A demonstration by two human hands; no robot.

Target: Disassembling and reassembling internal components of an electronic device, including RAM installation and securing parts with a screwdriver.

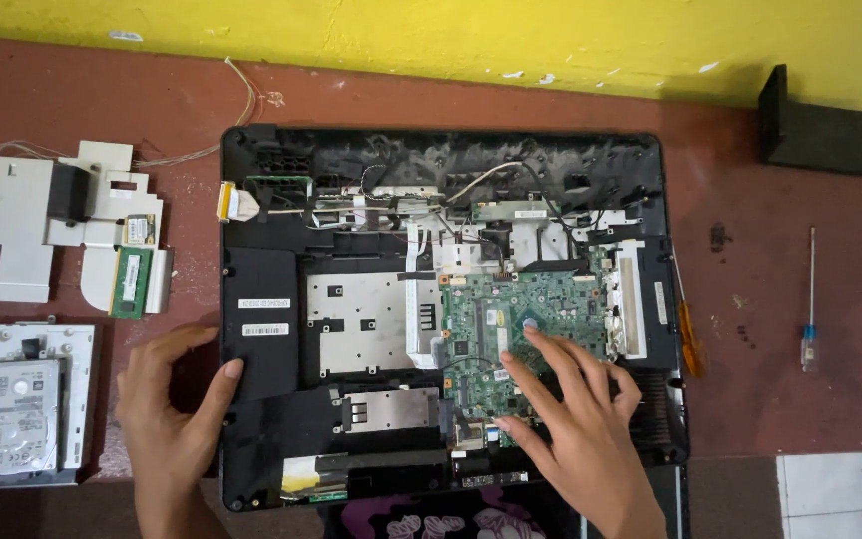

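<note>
Both hands sit at the near edge of an opened laptop base [441,309] that lies flat on the reddish tabletop [780,329]. Her or his left hand [167,404] rests against the base's left side, fingers [221,384] loosely spread, thumb pressed on the black plastic, gripping nothing. On the other side the right hand [576,414] lies over the green circuit board [521,334] in the lower right part of the base, fingers [546,349] fanned wide, tips touching the board, nothing held.

Bare metal plates and a tangle of thin wires fill the rest of the black shell. Just beside its right edge lies an orange-handled screwdriver [690,339], and well apart to the right a slimmer screwdriver [810,299] with a blue band. Left of the base are a white metal bracket [12,230] with a small green memory stick [130,282] beside it, and nearer, a silver hard drive [12,414] sitting in a white tray. A black block [815,130] stands at the far right against the yellow wall.
</note>
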